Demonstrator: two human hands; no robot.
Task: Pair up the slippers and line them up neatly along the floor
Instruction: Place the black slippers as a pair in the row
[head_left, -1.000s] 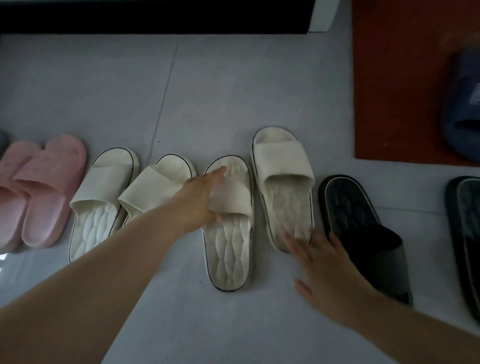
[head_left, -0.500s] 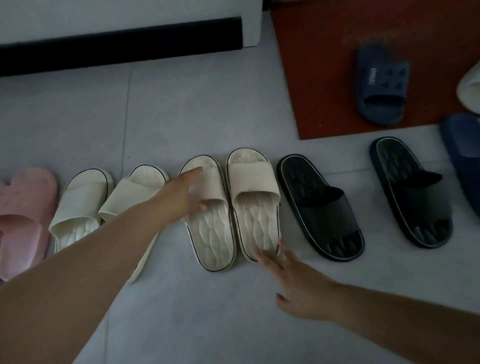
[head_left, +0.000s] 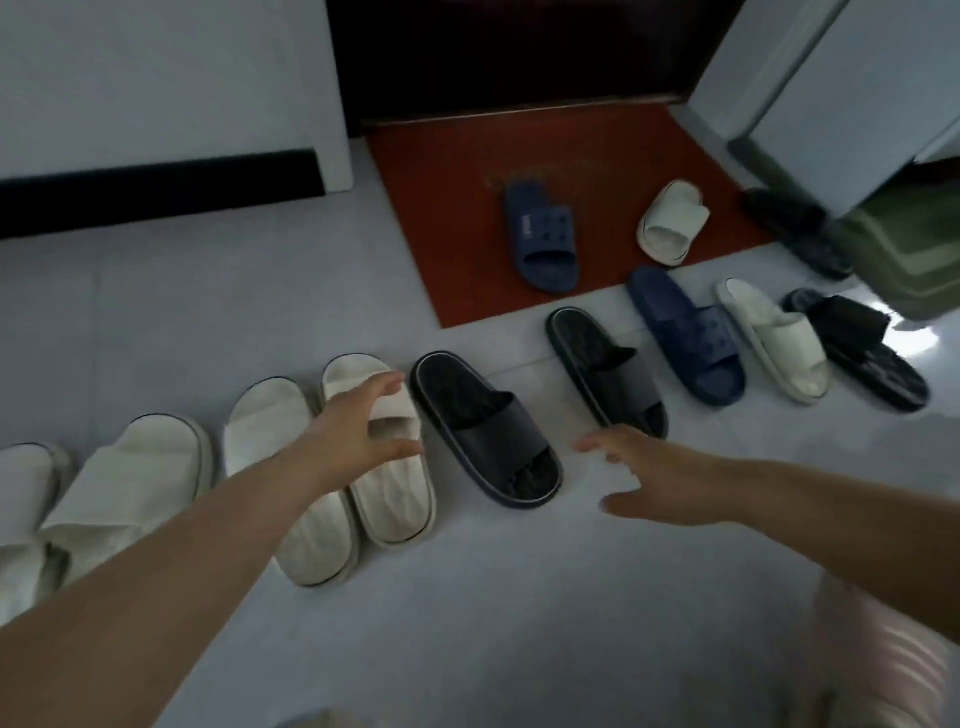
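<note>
Right hand (head_left: 657, 480) has left the cream slipper (head_left: 395, 512); left hand (head_left: 353, 431) over its strap; both grips spread, empty.

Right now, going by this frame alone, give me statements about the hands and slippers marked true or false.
1. The left hand is spread over the strap of a cream slipper. True.
2. The right hand grips a black slipper. False: its fingers are spread and hold nothing, beside the second black slipper.
3. A navy slipper lies on the red mat. True.
4. The second navy slipper lies beside it on the mat. False: it lies mostly on the grey floor, next to the second black slipper.
5. The first black slipper touches the second black slipper. False: bare floor shows between them.
</note>
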